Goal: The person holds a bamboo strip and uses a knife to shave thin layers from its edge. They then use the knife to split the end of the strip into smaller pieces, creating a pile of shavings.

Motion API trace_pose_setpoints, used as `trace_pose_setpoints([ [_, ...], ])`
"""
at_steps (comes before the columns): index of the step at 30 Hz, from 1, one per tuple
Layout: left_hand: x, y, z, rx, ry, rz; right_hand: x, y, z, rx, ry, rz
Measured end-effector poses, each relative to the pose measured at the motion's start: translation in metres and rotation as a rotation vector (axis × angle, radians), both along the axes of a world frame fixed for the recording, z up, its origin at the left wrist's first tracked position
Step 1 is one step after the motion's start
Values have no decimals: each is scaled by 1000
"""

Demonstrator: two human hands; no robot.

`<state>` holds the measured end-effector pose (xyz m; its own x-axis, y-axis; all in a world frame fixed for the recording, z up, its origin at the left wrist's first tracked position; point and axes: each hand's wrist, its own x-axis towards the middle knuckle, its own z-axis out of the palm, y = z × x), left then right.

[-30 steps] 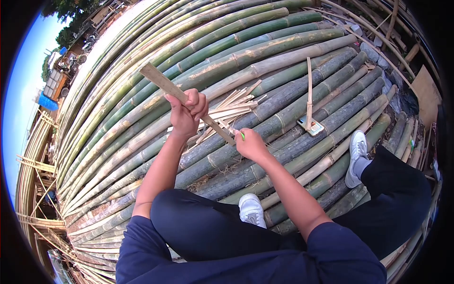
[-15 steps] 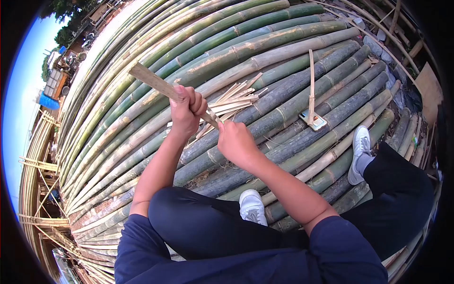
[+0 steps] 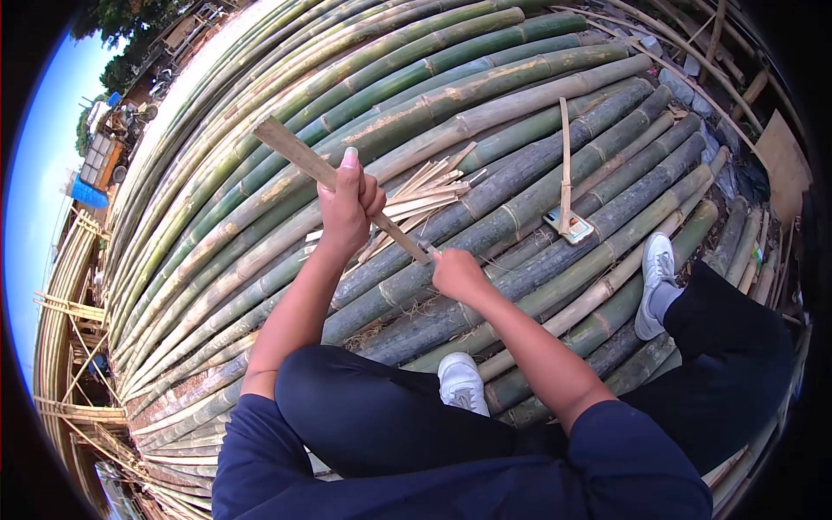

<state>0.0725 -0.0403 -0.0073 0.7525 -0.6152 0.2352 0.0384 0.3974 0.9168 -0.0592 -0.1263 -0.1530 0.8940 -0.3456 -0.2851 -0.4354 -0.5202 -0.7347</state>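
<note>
A flat bamboo strip (image 3: 299, 152) slants down from upper left toward the middle of the view. My left hand (image 3: 348, 208) is wrapped round its middle, thumb raised along it. At the strip's lower end, my right hand (image 3: 459, 276) is closed in a fist. A small metal blade (image 3: 425, 248) pokes out of that fist against the strip; its handle is hidden. Behind the strip, a pile of split bamboo strips (image 3: 425, 192) lies on the poles. To the right, a phone (image 3: 570, 227) rests on the poles with a thin bamboo stick (image 3: 566, 165) across it.
Long bamboo poles (image 3: 485, 130) lie side by side under and around me. My shoes (image 3: 462, 381) are set on them. A bamboo frame (image 3: 82, 347) stands at the left, and a vehicle with an orange side (image 3: 104, 160) is farther off. A brown board (image 3: 784, 165) leans at the right.
My right hand has moved down and right along the strip, uncovering more of its lower end and the blade. My left thumb has lifted, and the left hand sits slightly lower.
</note>
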Motion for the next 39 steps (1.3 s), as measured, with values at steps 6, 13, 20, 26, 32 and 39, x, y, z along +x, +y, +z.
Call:
trace_pose_setpoints([
  [6,4,5,1,-19,34,34,11,25,23,63,-264,-41],
  [13,-6,-5,1,42,-35,128,21,7,-23,34,-222,-27],
  [20,-8,-9,6,8,-50,315,24,49,-3,142,-339,-231],
  [26,-8,-8,8,23,-61,347,31,22,-30,20,-211,-88],
  [32,-9,-6,8,8,-62,306,27,32,10,65,-322,-149],
  [39,-9,-11,7,11,-43,321,32,11,6,48,-269,-99],
])
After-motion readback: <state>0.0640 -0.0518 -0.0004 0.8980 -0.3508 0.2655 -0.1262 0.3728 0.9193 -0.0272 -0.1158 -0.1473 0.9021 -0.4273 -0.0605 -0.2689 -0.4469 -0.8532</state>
